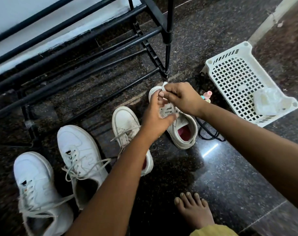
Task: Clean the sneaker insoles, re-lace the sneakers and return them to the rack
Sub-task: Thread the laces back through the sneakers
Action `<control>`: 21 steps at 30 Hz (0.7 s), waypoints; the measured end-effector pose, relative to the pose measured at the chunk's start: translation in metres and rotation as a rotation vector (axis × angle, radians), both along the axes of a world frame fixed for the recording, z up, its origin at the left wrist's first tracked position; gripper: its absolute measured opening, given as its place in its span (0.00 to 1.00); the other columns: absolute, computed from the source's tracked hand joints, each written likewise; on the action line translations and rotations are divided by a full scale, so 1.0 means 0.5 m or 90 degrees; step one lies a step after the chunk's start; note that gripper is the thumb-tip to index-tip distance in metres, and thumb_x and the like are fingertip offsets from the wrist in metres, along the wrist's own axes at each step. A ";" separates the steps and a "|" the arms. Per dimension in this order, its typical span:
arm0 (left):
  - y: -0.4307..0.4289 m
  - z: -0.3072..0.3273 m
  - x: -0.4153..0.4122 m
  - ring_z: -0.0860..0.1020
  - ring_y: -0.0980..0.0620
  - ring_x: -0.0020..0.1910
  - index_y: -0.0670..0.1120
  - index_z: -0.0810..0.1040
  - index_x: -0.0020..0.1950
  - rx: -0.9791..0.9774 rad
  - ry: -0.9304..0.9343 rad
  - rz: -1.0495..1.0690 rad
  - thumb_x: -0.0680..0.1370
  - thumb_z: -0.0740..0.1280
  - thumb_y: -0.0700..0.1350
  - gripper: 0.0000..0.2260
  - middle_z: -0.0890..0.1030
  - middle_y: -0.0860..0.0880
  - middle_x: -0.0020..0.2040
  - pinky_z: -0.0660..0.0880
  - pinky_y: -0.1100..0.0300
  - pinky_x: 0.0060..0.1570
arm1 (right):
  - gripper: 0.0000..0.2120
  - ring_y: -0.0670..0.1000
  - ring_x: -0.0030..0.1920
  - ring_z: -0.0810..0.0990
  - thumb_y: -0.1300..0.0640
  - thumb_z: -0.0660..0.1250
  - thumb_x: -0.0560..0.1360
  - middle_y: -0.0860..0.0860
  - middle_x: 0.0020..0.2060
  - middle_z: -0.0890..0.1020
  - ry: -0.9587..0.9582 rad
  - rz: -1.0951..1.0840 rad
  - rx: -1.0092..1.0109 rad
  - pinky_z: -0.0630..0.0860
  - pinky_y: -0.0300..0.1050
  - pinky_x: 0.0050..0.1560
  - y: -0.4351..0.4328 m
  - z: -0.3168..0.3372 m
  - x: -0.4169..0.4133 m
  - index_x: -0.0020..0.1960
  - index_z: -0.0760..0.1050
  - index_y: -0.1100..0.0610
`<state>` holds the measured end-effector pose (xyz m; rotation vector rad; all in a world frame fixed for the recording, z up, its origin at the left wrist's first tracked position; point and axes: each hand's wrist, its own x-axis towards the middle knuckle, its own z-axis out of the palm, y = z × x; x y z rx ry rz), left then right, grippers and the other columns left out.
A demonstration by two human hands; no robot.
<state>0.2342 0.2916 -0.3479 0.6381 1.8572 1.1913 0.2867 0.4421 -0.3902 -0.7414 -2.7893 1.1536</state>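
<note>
A: Where is the sneaker (184,132) being handled?
B: One o'clock, on the floor (230,167) beside the rack (167,48) foot. Right hand (182,97) pinches its lace (164,86); left hand (157,121) touches it, grip unclear.
A: Free room?
B: Bare floor at five o'clock; basket (238,79) edges two o'clock.

We see a polished, glossy speckled stone floor (221,176) and a shoe rack (76,53) of smooth black tubes. The sneakers (80,147) look like matt white leather with cloth laces (87,166); the basket (238,79) is perforated white plastic.
</note>
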 end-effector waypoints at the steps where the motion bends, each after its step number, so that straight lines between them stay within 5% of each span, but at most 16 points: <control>1: 0.020 -0.010 0.003 0.74 0.54 0.53 0.53 0.61 0.68 0.010 -0.025 0.023 0.70 0.74 0.40 0.32 0.74 0.50 0.53 0.71 0.56 0.57 | 0.16 0.50 0.31 0.70 0.54 0.61 0.79 0.56 0.29 0.75 0.021 -0.002 0.004 0.66 0.44 0.35 -0.008 0.024 -0.002 0.38 0.73 0.63; 5: 0.044 -0.027 0.009 0.71 0.54 0.39 0.51 0.67 0.64 -0.030 0.022 0.073 0.71 0.74 0.42 0.26 0.68 0.53 0.40 0.72 0.57 0.44 | 0.18 0.46 0.29 0.65 0.54 0.61 0.78 0.53 0.26 0.69 0.109 -0.016 -0.009 0.62 0.43 0.32 -0.040 0.077 0.025 0.37 0.72 0.67; 10: 0.024 0.013 0.016 0.78 0.48 0.41 0.55 0.73 0.59 -0.175 0.416 0.111 0.69 0.74 0.55 0.21 0.80 0.51 0.40 0.67 0.58 0.36 | 0.14 0.45 0.28 0.66 0.55 0.61 0.80 0.48 0.26 0.70 0.106 -0.035 -0.062 0.64 0.42 0.33 -0.011 0.107 -0.002 0.40 0.78 0.61; 13: 0.010 0.004 0.021 0.80 0.47 0.34 0.53 0.77 0.58 -0.132 0.634 0.072 0.66 0.77 0.52 0.22 0.82 0.50 0.37 0.65 0.62 0.30 | 0.20 0.47 0.28 0.75 0.51 0.49 0.83 0.51 0.35 0.73 -0.065 -0.034 -0.165 0.73 0.34 0.32 -0.113 0.009 0.163 0.40 0.73 0.52; 15: 0.004 -0.017 0.018 0.79 0.49 0.30 0.51 0.82 0.52 -0.038 0.768 0.028 0.66 0.76 0.51 0.17 0.81 0.52 0.33 0.66 0.64 0.27 | 0.25 0.50 0.32 0.83 0.39 0.39 0.80 0.53 0.46 0.78 -0.214 -0.016 -0.173 0.80 0.44 0.30 -0.288 -0.128 0.348 0.47 0.72 0.47; 17: 0.000 -0.032 0.012 0.77 0.50 0.29 0.51 0.83 0.46 0.036 0.834 -0.018 0.70 0.70 0.52 0.08 0.79 0.53 0.31 0.68 0.63 0.27 | 0.19 0.49 0.33 0.84 0.36 0.47 0.74 0.48 0.43 0.84 -0.236 -0.051 -0.085 0.78 0.50 0.27 -0.393 -0.238 0.489 0.50 0.71 0.44; 19: -0.003 -0.041 0.013 0.75 0.51 0.28 0.51 0.83 0.41 0.062 0.857 -0.045 0.74 0.65 0.53 0.09 0.78 0.53 0.29 0.67 0.62 0.27 | 0.14 0.54 0.34 0.85 0.43 0.54 0.67 0.46 0.39 0.85 -0.293 -0.093 -0.157 0.78 0.52 0.29 -0.373 -0.204 0.473 0.50 0.69 0.44; 21: -0.002 -0.032 0.017 0.76 0.50 0.28 0.51 0.83 0.40 0.030 0.817 -0.049 0.74 0.65 0.53 0.10 0.78 0.52 0.29 0.67 0.62 0.26 | 0.17 0.56 0.34 0.85 0.44 0.53 0.64 0.45 0.38 0.85 -0.303 -0.132 -0.074 0.79 0.53 0.30 -0.390 -0.176 0.477 0.51 0.67 0.45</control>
